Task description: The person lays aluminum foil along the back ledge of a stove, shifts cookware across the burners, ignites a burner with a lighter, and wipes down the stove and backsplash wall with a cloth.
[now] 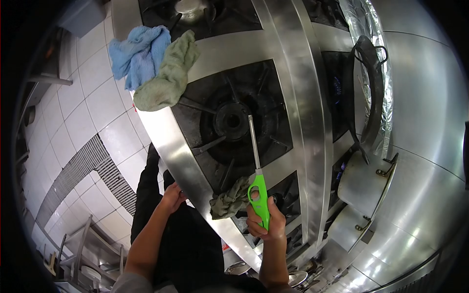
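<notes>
My right hand is wrapped round the green handle of a long-necked gas lighter. The lighter's metal tube reaches over the black gas burner, its tip just beside the burner's centre; I see no flame there. My left hand is low at the stove's front edge, fingers curled against the front side. What those fingers grip, if anything, is hidden. A crumpled dark grey-green cloth lies on the stove next to the lighter's handle.
A blue cloth and a green cloth hang over the stove's front corner. On the back burners, with blue flames visible, are a black wok and a large metal pot. Another pot stands nearby. White tiles cover the floor.
</notes>
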Demonstrator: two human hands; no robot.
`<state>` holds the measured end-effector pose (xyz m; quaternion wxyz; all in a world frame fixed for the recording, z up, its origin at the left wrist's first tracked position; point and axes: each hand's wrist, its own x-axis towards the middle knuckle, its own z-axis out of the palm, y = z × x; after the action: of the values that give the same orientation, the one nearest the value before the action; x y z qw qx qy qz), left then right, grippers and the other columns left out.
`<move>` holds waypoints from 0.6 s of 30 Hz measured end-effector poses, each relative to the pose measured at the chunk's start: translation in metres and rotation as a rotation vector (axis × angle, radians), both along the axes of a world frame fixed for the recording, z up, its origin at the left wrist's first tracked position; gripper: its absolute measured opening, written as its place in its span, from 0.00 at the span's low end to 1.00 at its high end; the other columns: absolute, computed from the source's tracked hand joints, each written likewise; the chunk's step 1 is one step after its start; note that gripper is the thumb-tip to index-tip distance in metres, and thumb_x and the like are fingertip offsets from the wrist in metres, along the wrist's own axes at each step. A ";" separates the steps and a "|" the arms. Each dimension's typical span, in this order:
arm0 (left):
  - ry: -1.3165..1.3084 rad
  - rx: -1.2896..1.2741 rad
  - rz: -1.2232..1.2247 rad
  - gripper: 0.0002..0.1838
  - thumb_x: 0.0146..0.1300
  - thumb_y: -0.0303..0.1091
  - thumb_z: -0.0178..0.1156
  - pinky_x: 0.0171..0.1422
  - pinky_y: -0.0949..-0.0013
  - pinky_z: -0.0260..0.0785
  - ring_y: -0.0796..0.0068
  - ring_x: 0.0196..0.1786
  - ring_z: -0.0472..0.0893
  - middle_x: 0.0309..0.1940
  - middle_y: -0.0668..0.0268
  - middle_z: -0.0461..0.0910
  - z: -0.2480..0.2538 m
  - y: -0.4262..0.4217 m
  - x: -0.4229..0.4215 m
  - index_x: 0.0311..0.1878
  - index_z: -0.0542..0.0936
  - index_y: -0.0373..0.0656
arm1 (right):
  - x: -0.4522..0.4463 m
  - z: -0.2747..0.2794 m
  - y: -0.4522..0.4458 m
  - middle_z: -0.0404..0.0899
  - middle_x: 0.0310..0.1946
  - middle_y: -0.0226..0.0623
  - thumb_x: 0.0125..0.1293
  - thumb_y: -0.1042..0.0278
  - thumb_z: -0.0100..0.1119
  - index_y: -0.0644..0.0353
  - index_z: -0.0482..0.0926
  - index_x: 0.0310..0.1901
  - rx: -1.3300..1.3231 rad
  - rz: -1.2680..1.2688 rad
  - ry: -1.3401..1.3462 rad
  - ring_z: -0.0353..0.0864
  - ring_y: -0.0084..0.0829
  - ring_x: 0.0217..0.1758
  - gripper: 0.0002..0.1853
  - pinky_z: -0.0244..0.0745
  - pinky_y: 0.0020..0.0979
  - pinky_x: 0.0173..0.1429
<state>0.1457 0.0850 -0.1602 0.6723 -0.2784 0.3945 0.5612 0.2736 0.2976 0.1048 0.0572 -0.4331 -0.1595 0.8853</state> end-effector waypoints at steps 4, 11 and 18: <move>0.006 -0.003 -0.034 0.14 0.70 0.33 0.51 0.53 0.64 0.76 0.74 0.43 0.82 0.45 0.65 0.81 -0.002 -0.002 0.000 0.56 0.74 0.42 | -0.003 0.000 -0.001 0.60 0.21 0.28 0.75 0.40 0.32 0.48 0.66 0.58 -0.006 0.011 -0.002 0.53 0.15 0.10 0.24 0.49 0.21 0.13; -0.001 -0.015 -0.029 0.14 0.70 0.34 0.51 0.54 0.64 0.76 0.71 0.44 0.83 0.46 0.64 0.80 -0.003 -0.002 0.001 0.56 0.74 0.41 | -0.007 0.000 -0.002 0.61 0.21 0.28 0.75 0.41 0.31 0.48 0.66 0.58 -0.018 0.010 0.000 0.53 0.16 0.10 0.24 0.49 0.22 0.13; -0.064 0.028 -0.030 0.18 0.70 0.38 0.53 0.52 0.64 0.74 0.71 0.43 0.81 0.47 0.67 0.79 -0.005 -0.006 0.001 0.61 0.68 0.50 | -0.009 0.000 -0.002 0.61 0.22 0.29 0.75 0.41 0.31 0.48 0.66 0.59 -0.025 0.013 0.009 0.53 0.16 0.10 0.24 0.49 0.22 0.13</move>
<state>0.1467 0.0791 -0.1654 0.6965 -0.2807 0.3690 0.5476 0.2650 0.2956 0.1047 0.0468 -0.4289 -0.1509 0.8895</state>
